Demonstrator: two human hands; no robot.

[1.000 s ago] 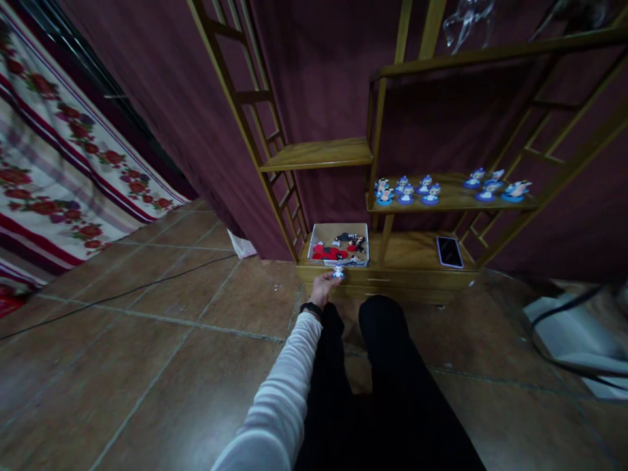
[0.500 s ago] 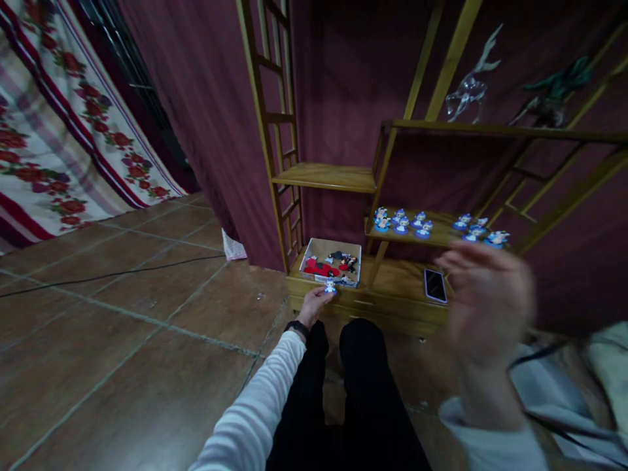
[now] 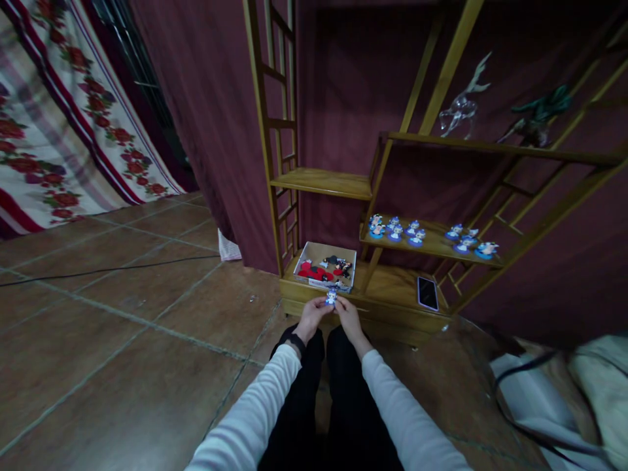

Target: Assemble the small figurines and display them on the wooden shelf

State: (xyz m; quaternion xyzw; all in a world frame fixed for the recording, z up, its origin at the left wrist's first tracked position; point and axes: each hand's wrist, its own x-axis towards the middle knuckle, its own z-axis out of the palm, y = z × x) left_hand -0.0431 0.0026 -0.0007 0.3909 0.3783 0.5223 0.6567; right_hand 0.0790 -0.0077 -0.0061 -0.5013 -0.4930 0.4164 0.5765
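A small white and purple figurine (image 3: 331, 298) is held upright in front of the cardboard box. My left hand (image 3: 313, 315) pinches it from the left, and my right hand (image 3: 349, 318) has its fingers closed on its right side. Just beyond them, the open box (image 3: 326, 251) holds red and black figures and some small white pieces. On the low shelf to the right stand several similar figurines (image 3: 396, 232) with blue and purple bases, in a left cluster and a right cluster (image 3: 464, 243).
A phone (image 3: 427, 293) lies on the lowest board of the wooden shelf unit (image 3: 324, 182). A clear deer ornament (image 3: 459, 112) and a dark green sculpture (image 3: 538, 112) stand higher up. A bag (image 3: 534, 392) sits on the floor at right. A black cable (image 3: 112, 269) crosses the tiles.
My right hand has come down and left from near the shelf figurines to the figurine in my left hand. The view has shifted slightly.
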